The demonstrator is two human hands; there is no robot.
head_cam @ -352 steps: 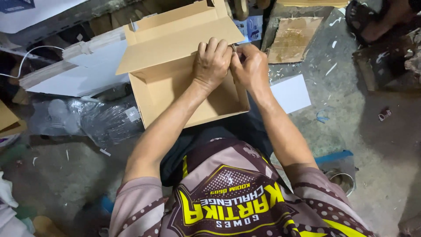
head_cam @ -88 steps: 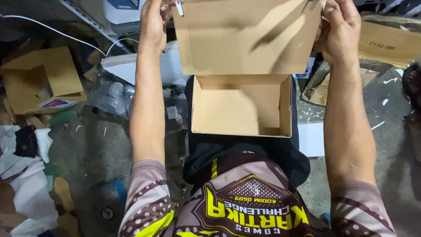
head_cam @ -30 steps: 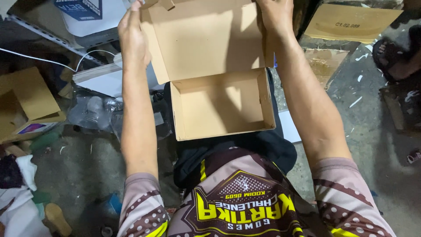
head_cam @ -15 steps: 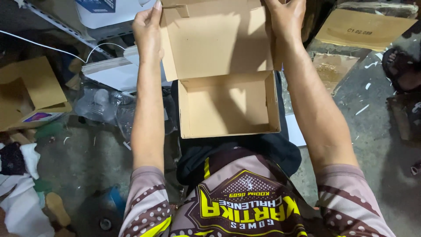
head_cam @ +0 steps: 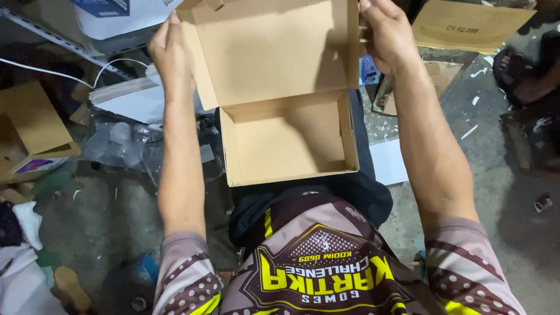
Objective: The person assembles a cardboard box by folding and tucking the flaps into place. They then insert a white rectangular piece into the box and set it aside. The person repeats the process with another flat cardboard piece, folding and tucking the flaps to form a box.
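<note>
An open brown cardboard box (head_cam: 289, 143) rests on my lap, its tray empty and its hinged lid (head_cam: 271, 49) standing up in front of me. My left hand (head_cam: 172, 52) grips the lid's left side flap. My right hand (head_cam: 388, 35) holds the lid's right side flap, with the fingers curled over its edge. Both forearms reach up along either side of the tray.
On the concrete floor lie flat cardboard sheets (head_cam: 466, 26) at the upper right, a small open carton (head_cam: 29, 137) at the left, crumpled clear plastic (head_cam: 119, 146), a white sheet (head_cam: 388, 160) beside my leg, and white cloth (head_cam: 23, 274) at the lower left.
Over the last second the view has shifted slightly and the box sits a little further right in the frame; both hands keep their hold on the raised lid's sides.
</note>
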